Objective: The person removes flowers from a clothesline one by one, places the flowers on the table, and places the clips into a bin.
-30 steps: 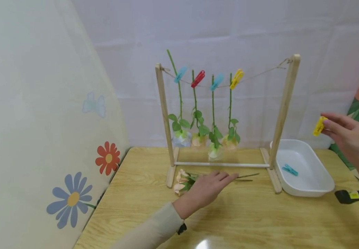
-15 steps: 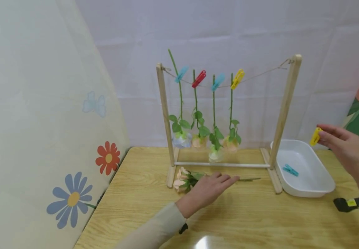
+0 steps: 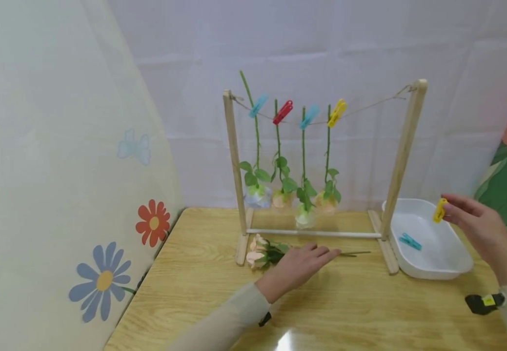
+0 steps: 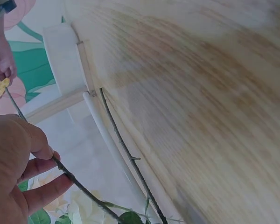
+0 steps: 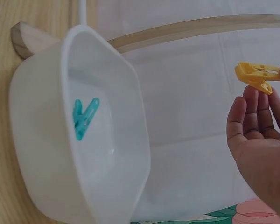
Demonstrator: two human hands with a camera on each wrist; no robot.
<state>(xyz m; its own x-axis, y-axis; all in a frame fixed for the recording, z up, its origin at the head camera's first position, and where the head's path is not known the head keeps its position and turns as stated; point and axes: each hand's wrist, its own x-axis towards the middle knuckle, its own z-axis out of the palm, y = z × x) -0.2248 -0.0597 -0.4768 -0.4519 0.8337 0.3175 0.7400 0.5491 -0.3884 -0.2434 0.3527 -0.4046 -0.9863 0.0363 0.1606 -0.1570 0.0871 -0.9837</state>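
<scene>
My left hand is low over the table and pinches the thin stem of a rose between thumb and fingers. A second rose stem lies on the wood beside it. Peach rose heads show left of that hand. At the right, my right hand pinches a yellow clothespin by its handle end, over the white basin. Several roses hang head down from a string, held by clothespins: blue, red, another blue and yellow.
A wooden frame carries the string, with a white bar low across it. Right of it, a white basin holds one teal clothespin. White cloth hangs behind; a flower-printed panel stands at the left.
My right hand has come down and left with the yellow clothespin, toward the basin. The left hand has shifted slightly right, and the two stem ends now lie closer together.
</scene>
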